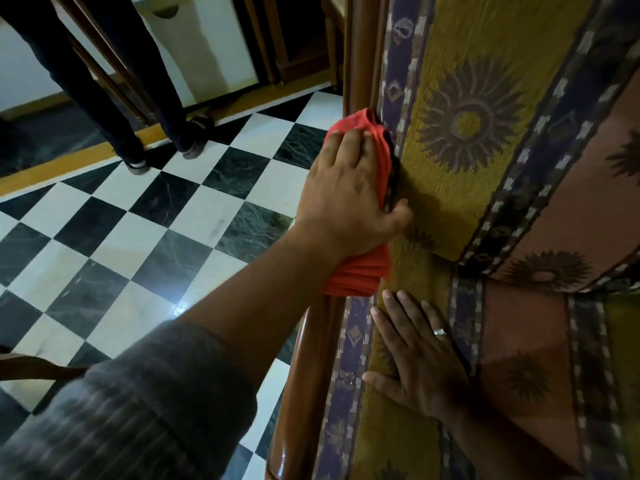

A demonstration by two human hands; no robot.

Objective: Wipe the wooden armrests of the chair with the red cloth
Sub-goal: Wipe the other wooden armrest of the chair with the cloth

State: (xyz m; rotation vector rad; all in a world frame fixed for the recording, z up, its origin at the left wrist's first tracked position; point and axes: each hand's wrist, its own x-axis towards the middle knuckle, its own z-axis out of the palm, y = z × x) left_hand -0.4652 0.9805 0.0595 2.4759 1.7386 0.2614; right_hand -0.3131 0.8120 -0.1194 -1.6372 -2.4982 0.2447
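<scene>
A glossy brown wooden armrest (306, 382) runs from the bottom centre up to the top of the head view, along the chair's left side. A red cloth (360, 271) is bunched over it about midway. My left hand (343, 199) presses down on the cloth and grips it around the rail, thumb on the cushion side. My right hand (422, 362), wearing a ring, lies flat with fingers spread on the yellow patterned cushion (460, 126) just beside the armrest, below the cloth. Under the cloth the rail is hidden.
A black-and-white checkered floor (145, 223) lies left of the chair. Another person's legs in dark trousers (138, 98) stand at the upper left by a wooden frame. A white cabinet (207, 53) and dark wooden furniture (298, 39) stand behind.
</scene>
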